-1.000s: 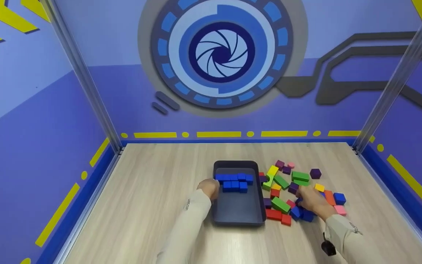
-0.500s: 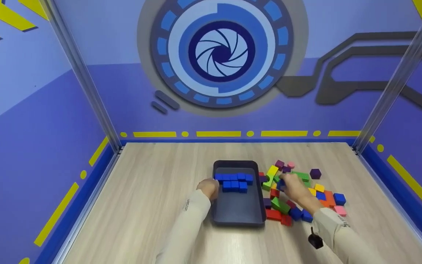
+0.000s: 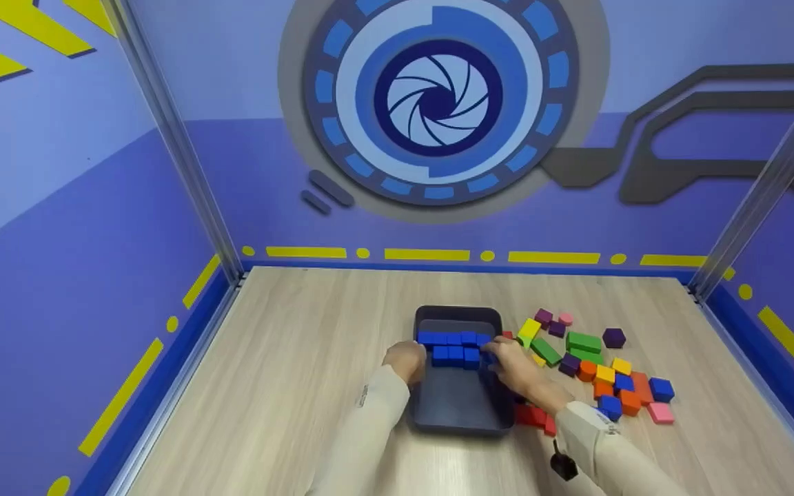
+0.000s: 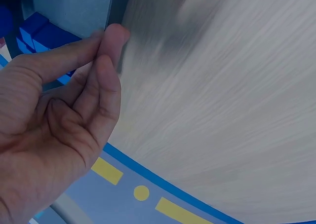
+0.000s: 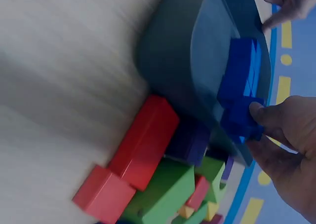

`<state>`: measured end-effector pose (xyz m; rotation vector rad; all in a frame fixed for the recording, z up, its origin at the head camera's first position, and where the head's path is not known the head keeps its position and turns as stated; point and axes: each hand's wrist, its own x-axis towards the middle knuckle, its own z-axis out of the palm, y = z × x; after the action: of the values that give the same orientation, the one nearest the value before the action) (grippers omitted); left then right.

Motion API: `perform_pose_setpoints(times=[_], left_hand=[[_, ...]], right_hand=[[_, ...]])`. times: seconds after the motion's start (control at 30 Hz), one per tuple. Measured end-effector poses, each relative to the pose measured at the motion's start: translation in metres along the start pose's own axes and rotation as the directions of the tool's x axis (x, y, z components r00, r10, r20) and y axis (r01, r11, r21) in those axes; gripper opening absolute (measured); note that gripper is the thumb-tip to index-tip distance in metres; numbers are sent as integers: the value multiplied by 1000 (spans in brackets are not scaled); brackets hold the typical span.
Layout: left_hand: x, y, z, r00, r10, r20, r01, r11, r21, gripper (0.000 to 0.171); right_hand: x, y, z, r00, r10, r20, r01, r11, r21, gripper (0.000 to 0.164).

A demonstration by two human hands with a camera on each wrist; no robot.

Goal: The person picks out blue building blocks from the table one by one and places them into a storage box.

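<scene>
A dark grey baking tray point(image 3: 462, 413) lies on the table, with blue blocks point(image 3: 455, 355) in two rows across its far half. My left hand point(image 3: 405, 362) pinches the tray's left wall between thumb and fingers, close-up in the left wrist view. Over the tray's right rim reaches my right hand point(image 3: 517, 375). It pinches a blue cube point(image 5: 242, 116) between thumb and fingertips, right at the end of the blue rows. My palm hides part of that rim in the head view.
Right of the tray lie loose coloured blocks: green blocks point(image 3: 583, 342), red blocks point(image 3: 531, 415), a purple hexagonal block point(image 3: 614, 337), a pink block point(image 3: 660, 413) and several more blue ones. Printed wall panels point(image 3: 245, 193) and metal posts point(image 3: 176, 131) bound the table.
My right hand has lifted a blue cube from the loose blocks and carried it left to the tray. My left hand stays at the tray's left side. The head view has shifted slightly.
</scene>
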<state>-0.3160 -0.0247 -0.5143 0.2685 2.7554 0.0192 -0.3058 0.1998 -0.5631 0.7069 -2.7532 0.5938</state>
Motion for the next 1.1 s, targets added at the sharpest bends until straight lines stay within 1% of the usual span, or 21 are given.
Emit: perform_pose_setpoints(times=[0.03, 0.1, 0.23, 0.3, 0.43, 0.57, 0.67, 0.77, 0.87, 0.93, 1.0, 1.07, 1.1], left_hand=[[-1, 1, 0, 1000, -4, -4, 4, 1000, -6, 17], [-2, 3, 0, 1000, -9, -9, 9, 999, -32, 15], [-3, 8, 0, 1000, 11, -3, -12, 998, -67, 10], [-2, 10, 1, 1000, 25, 4, -25, 996, -86, 9], [0, 13, 3, 999, 41, 22, -39, 993, -114, 9], [4, 10, 7, 997, 38, 60, -26, 983, -182, 12], [8, 5, 7, 997, 15, 75, 4, 966, -257, 13], [9, -3, 4, 997, -2, 75, 25, 952, -306, 24], [6, -12, 1, 998, -5, 70, 25, 956, -293, 37], [2, -20, -1, 998, -14, 60, 30, 960, -280, 39], [-1, -28, -1, 999, -30, 39, 39, 964, -262, 36], [-2, -36, 1, 998, -49, 25, 54, 965, -258, 31], [-2, -39, 2, 998, -60, 21, 63, 964, -258, 30]], right_hand=[[0, -1, 1, 1000, -10, -1, 10, 1000, -10, 27], [1, -2, 4, 1000, 14, 6, -14, 1000, -20, 26], [0, -1, 5, 992, 116, 40, -116, 993, -15, 25], [-2, 1, 6, 988, 148, 53, -148, 989, -6, 25], [-7, 6, 8, 983, 172, 60, -173, 985, 12, 24], [-10, 9, 10, 978, 198, 72, -199, 980, 10, 25], [-7, 8, 9, 974, 211, 88, -211, 977, -1, 28], [-1, 6, 6, 977, 199, 72, -198, 980, -21, 28], [2, 7, 1, 986, 163, 12, -163, 986, -48, 24], [4, 11, -6, 989, 148, -8, -148, 986, -75, 25], [5, 19, -17, 985, 169, 14, -167, 980, -105, 30], [6, 32, -29, 975, 216, 52, -206, 967, -150, 32], [6, 40, -35, 962, 260, 89, -242, 956, -168, 34]])
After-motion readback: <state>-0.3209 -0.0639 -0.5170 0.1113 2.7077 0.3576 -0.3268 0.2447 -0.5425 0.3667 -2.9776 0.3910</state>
